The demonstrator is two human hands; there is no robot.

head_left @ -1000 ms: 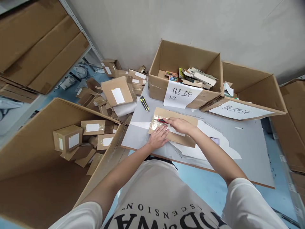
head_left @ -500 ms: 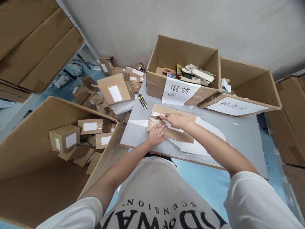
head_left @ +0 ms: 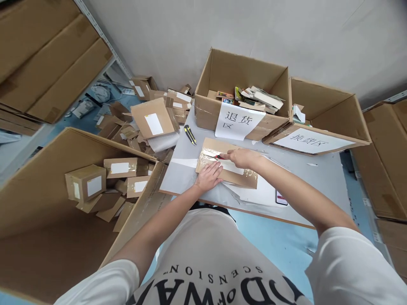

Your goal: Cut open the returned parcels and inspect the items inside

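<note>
A taped cardboard box (head_left: 216, 145) with a white label lies on the grey tabletop in front of me. My left hand (head_left: 209, 176) rests flat on its near left part, fingers stretched out. Closed around a red utility knife (head_left: 218, 157), my right hand (head_left: 241, 158) is over the top of the box. The knife's blade points left along the taped top seam. Most of its handle is hidden in my fingers. Another utility knife (head_left: 190, 135), yellow and black, lies on the table beyond the box to the left.
Behind stand two open cartons with paper signs, one holding books (head_left: 260, 98). A large carton (head_left: 82, 137) with small parcels stands at left. Cardboard boxes (head_left: 155, 118) are heaped beyond it. A phone (head_left: 281, 198) lies by my right forearm, near white paper sheets.
My right hand has drawn the knife to the right along the box top. My left hand stays on the box. The phone has come into view beside my right forearm.
</note>
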